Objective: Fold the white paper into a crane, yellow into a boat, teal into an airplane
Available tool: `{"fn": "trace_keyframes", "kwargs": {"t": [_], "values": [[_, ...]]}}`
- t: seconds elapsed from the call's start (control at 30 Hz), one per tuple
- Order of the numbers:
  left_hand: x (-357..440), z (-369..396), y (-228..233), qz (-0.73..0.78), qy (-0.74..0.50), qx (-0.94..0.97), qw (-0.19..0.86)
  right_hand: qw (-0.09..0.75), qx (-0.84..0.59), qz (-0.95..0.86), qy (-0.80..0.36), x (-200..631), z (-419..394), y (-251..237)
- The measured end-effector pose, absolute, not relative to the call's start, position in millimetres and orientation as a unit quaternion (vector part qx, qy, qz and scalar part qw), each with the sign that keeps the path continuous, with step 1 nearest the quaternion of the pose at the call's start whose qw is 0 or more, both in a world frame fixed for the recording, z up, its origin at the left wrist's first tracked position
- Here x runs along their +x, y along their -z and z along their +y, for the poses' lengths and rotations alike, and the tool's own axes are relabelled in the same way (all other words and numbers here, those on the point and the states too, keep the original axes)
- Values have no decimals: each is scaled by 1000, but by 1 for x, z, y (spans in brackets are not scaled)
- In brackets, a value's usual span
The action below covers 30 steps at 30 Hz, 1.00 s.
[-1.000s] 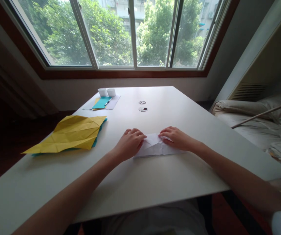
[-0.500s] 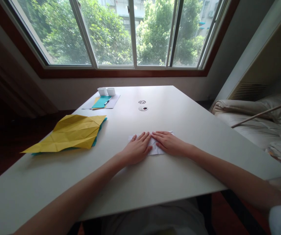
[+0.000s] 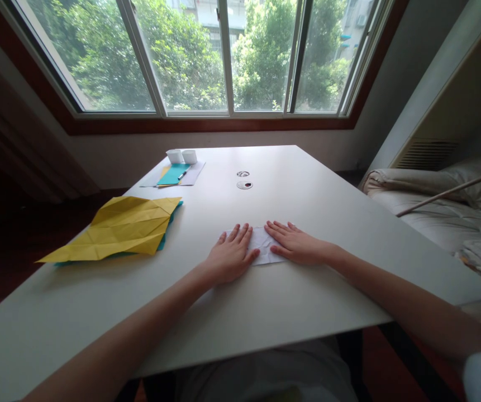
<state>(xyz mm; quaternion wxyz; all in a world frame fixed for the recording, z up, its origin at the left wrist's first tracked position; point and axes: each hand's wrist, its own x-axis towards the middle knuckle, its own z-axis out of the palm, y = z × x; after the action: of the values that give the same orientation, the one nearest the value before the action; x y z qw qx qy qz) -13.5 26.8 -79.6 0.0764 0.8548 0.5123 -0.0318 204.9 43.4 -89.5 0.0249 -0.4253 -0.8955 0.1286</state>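
Left hand (image 3: 231, 257) and right hand (image 3: 296, 244), both flat with fingers spread, press on a folded white paper (image 3: 262, 245) lying mid-table (image 3: 307, 184), with creased yellow paper (image 3: 120, 228) well apart to the left.

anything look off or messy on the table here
Nothing stands out. Both hands, left hand and right hand, lie flat on the white paper. The creased yellow sheet overhangs the table's left edge slightly, atop a teal sheet.

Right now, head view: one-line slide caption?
Left hand and right hand press flat on white folded paper on a white table, creased yellow sheet alongside.
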Motion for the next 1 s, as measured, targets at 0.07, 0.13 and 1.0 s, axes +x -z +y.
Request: {"fn": "trace_keyframes", "kwargs": {"t": [0.07,0.13,1.0], "values": [[-14,27,78,521,41,849,77,22,-428,-894,-130,205,43,90],[-17,26,75,534,53,840,79,19,-434,-891,-131,205,43,89],[-54,44,67,547,78,830,73,-2,-422,-893,-156,251,45,69]]}}
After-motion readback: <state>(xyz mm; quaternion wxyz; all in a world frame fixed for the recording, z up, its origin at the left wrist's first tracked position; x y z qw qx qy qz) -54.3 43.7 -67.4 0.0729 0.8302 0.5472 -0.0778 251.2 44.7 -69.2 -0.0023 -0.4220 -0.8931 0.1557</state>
